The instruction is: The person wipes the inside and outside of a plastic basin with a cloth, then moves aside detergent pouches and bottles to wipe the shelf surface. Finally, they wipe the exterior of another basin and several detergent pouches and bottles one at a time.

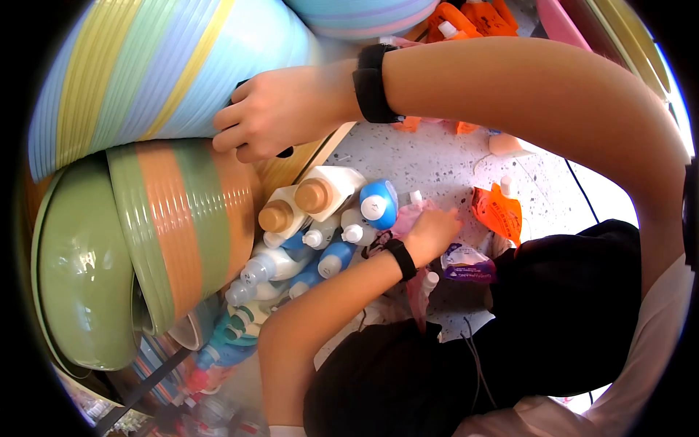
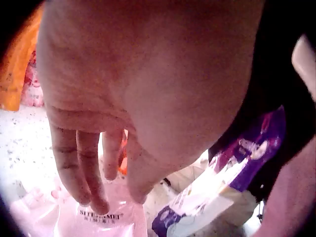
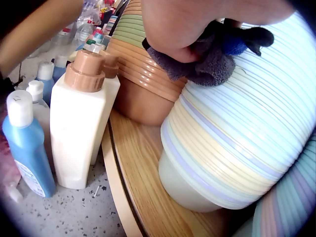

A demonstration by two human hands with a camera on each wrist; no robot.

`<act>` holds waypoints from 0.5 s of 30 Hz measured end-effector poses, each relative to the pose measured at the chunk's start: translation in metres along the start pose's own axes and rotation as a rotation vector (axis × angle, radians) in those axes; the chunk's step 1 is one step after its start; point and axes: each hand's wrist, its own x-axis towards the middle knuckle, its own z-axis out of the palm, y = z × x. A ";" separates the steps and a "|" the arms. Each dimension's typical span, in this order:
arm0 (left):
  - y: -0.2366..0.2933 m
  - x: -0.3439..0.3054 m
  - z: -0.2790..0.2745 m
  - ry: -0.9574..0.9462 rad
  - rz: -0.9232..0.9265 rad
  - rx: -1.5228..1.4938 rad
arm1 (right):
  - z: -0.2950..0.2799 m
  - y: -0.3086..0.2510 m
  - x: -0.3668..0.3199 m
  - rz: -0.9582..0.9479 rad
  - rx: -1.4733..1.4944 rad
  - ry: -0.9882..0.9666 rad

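At the wooden ledge [image 3: 143, 173]: right hand [image 1: 280, 113] has its fingers curled round a dark grey cloth [image 3: 207, 61], bunched and pressed against the ribbed side of the pastel striped pot [image 3: 247, 123]. That pot lies tilted on the ledge, touching the green-and-orange pot [image 1: 182, 226] beside it.

Left hand [image 1: 431, 233] is down at the speckled floor [image 1: 429, 160]. Its fingers [image 2: 89, 173] are straight and close together, tips resting on a pink pouch [image 2: 98, 217], not gripping it. A purple pouch [image 2: 237, 173] lies just beside, an orange pouch [image 1: 499, 211] near. Two white bottles with tan caps [image 3: 79, 123] and several blue bottles [image 3: 24, 148] stand packed against the ledge edge.

Progress, my read: wiping of the striped pot is mid-way at best. The cloth sits high on the pot's side near the rim; the lower wall and far side show no contact now. Can't tell clean from dirty on the ribs, no visible smear or wet line. The green-and-orange pot isn't being touched. The pink pouch is only touched, not lifted.
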 end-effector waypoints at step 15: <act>-0.002 -0.028 -0.051 -0.103 0.088 -0.160 | 0.001 0.000 0.000 -0.010 0.022 0.037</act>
